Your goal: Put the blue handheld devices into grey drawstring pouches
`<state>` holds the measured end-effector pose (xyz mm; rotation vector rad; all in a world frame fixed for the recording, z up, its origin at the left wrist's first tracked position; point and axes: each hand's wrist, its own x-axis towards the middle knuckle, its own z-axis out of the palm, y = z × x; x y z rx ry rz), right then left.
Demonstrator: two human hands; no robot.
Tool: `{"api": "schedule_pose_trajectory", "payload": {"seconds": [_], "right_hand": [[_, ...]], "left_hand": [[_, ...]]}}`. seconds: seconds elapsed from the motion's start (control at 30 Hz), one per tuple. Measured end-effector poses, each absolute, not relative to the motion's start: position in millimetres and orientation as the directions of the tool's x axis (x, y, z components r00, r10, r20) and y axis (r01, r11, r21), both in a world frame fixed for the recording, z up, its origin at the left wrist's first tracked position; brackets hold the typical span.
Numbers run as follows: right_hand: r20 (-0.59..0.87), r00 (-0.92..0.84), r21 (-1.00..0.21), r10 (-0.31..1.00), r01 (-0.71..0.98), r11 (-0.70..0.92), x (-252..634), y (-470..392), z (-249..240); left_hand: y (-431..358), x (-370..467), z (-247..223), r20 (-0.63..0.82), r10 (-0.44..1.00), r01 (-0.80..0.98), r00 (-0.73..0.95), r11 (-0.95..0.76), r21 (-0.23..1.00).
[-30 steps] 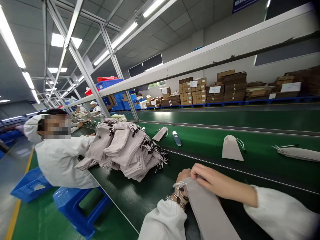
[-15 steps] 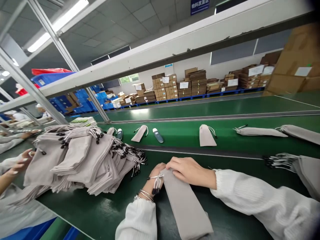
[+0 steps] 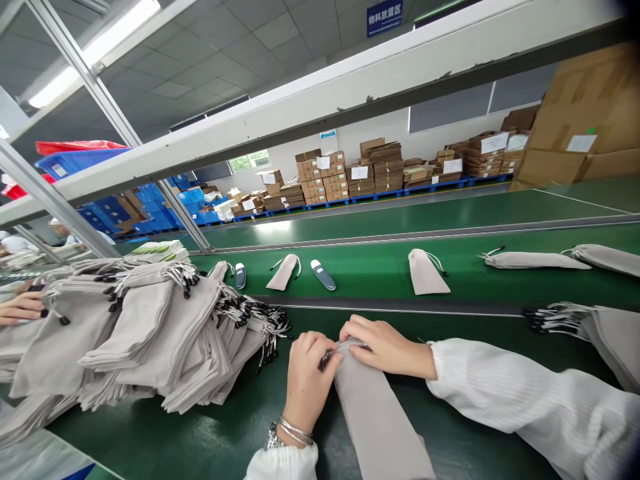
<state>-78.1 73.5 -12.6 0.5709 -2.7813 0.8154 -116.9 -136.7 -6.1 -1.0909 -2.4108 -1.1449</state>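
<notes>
A long grey cloth pouch (image 3: 383, 420) lies on the dark green surface in front of me, its upper end between my hands. My left hand (image 3: 307, 377), with bracelets at the wrist, is closed on the pouch's cord ends, whose dark tips show between the fingers. Fingers bent over the pouch's top edge, my right hand (image 3: 387, 347) grips the cloth. To the left is a large heap of grey pouches (image 3: 190, 320) with white cords and black tips.
Beyond my hands, the green belt (image 3: 370, 267) carries small pouches (image 3: 427, 272) and blue-grey devices (image 3: 323, 275). More pouches (image 3: 613, 333) lie at the right. A person's hand (image 3: 23, 308) touches the heap's left side. A white beam (image 3: 300, 110) crosses above.
My left hand has risen over the cords and closed on them; they hung loose over its wrist before. The other person's hand has moved up and left. Items on the belt have shifted slightly right.
</notes>
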Motion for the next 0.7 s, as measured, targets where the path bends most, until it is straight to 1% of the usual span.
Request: {"api": "schedule_pose_trajectory", "payload": {"seconds": [0.07,0.13,0.2,0.3,0.37,0.43,0.5,0.53,0.63,0.7], "right_hand": [[0.283,-0.916,-0.478,-0.286,-0.393,0.786,-75.5,72.2,-11.4],[0.279,-0.92,-0.496,-0.275,-0.384,0.779,-75.0,72.0,-5.7],[0.255,-0.921,-0.537,-0.293,-0.387,0.749,-80.7,73.6,3.1],[0.146,-0.931,-0.633,-0.333,-0.347,0.692,-107.4,81.0,13.0],[0.121,-0.955,-0.639,-0.27,-0.283,0.715,-137.9,89.3,12.5],[0.154,-0.983,-0.561,-0.103,-0.173,0.81,-175.4,98.4,6.4],[0.151,-0.984,-0.447,0.089,0.012,0.895,-214.1,106.7,-3.3],[0.14,-0.982,-0.425,0.125,0.054,0.903,-231.9,110.6,-9.1],[0.08,-0.991,-0.435,0.106,0.061,0.898,-272.9,123.2,-30.3],[0.012,-0.998,-0.51,0.065,0.05,0.859,-288.5,133.0,-46.1]], "left_hand": [[-134.1,-113.3,-6.8,0.54,0.539,0.763,-0.646,0.449,0.465],[-133.1,-111.0,-6.6,0.584,0.566,0.807,-0.582,0.492,0.327],[-132.6,-108.8,-6.2,0.611,0.601,0.833,-0.515,0.519,0.192],[-132.3,-105.3,-5.4,0.607,0.633,0.836,-0.481,0.541,0.098],[-132.6,-102.7,-4.4,0.589,0.649,0.835,-0.481,0.545,0.081],[-133.1,-100.2,-3.2,0.573,0.662,0.842,-0.483,0.531,0.097],[-132.7,-98.5,-3.6,0.557,0.666,0.846,-0.496,0.514,0.139],[-132.1,-98.3,-5.2,0.546,0.667,0.845,-0.508,0.509,0.164],[-129.3,-100.7,-17.4,0.515,0.642,0.815,-0.567,0.528,0.24],[-128.4,-104.1,-28.8,0.495,0.637,0.802,-0.591,0.529,0.278]]}}
